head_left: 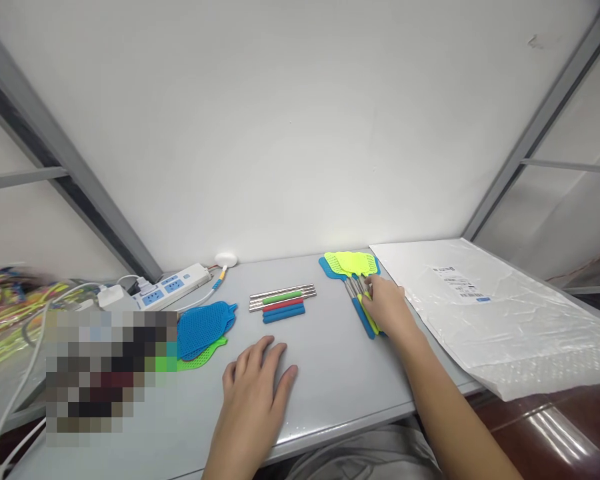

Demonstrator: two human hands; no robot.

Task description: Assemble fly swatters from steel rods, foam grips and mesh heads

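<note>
A grey worktop (180, 427) stands against a pale wall (290, 133), with the metal rods (280, 292) lying crosswise near its middle. Far left and far right of the rods, grey metal posts (535, 120) frame the space; well beyond them on the right, lower down, is shiny reddish-brown floor (560, 440).

The worktop's back edge runs behind the rods along the wall, its front edge nearer the person. Right of the rods, past the fly swatters (351, 263), a white package (420, 267) covers the right part of the surface and overhangs the front edge. Left of the rods lie blue mesh heads (205, 327) over a green one; behind those is a power strip (175, 287), with cables trailing to the left. A pixelated patch hides what is beside them.

Bare grey surface separates the rods from the swatters and reaches toward the front edge. In front of the rods, the left hand (254, 380) is loose, fingers spread, holding nothing. Right of the rods, the right hand (387, 303) touches the swatters' shafts; I cannot tell whether it grips. Coloured tubes (284, 316) lie against the rods' near side.
</note>
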